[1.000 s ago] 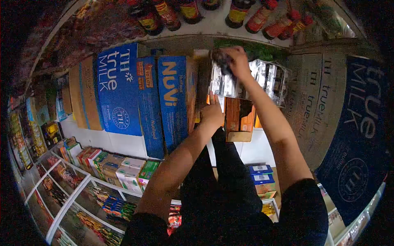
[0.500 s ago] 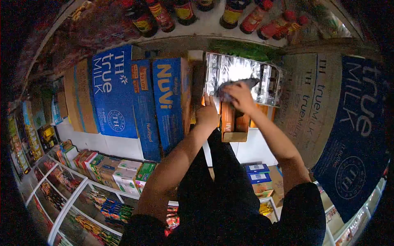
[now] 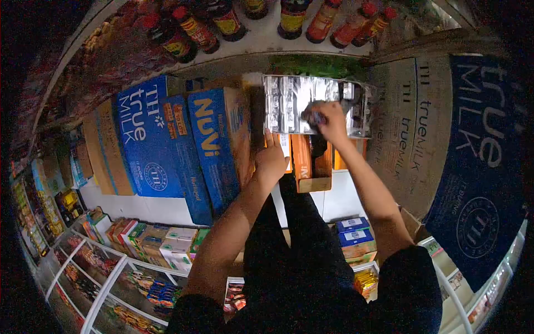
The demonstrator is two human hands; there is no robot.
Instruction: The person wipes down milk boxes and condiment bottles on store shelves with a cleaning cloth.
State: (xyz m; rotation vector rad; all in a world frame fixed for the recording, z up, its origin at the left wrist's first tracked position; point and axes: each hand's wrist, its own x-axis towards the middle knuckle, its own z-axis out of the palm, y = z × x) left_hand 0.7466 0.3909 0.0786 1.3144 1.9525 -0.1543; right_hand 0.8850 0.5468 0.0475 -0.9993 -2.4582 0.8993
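Shiny pack [image 3: 286, 103], lying just beyond the open orange carton [image 3: 303, 161], between the blue NuVi box [image 3: 208, 133] and the upright brown cartons [image 3: 414, 111]. Dark cloth [image 3: 315, 115] bunched in the closed grip of the right hand [image 3: 334, 123], held over the pack's bright top. Left hand [image 3: 271, 161] at the near left corner, index finger extended to the edge; impossible to tell whether gripping it. Farther back, sauce bottles [image 3: 292, 19] along a pale shelf [image 3: 258, 44].
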